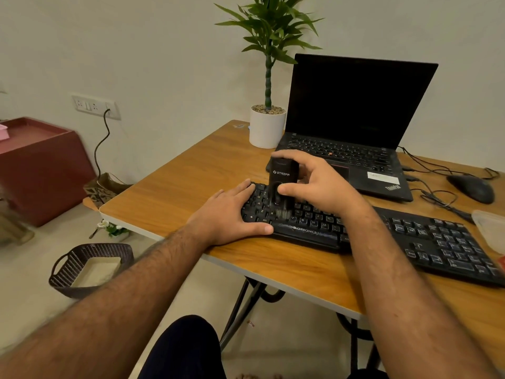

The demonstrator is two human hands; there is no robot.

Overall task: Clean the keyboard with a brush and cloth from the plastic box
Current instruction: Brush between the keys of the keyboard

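Wooden table [191, 170]; black keyboard [410, 236] lies across its near right part, running from the middle toward the right edge of view; brand lettering shows on its front lip.

Right hand [319, 184] grips a black brush [282, 184] upright, thumb on the near face and fingers curled over the top and far side; the pale bristles point down and touch the keys on the keyboard's left half.

Left hand [232, 212] lies flat on the keyboard's left end, fingers straight and spread over the keys, thumb along the front edge; it holds nothing, only presses.

Clear plastic box [490, 228] at the far right edge, just beside the keyboard's far right corner; mostly cut off by the frame; contents cannot be told.

Behind the keyboard: open laptop [355, 105] with dark screen; a black mouse [471, 188] to its right with cables trailing; a white pot [266, 128] to the laptop's left, filled with pebbles and holding a green plant [269, 28].

On the floor at left: a dark woven basket [68, 266] with handles, holding a pale flat tray; a red cabinet [41, 168] against the wall; wall socket [94, 105] with a cord plugged in.
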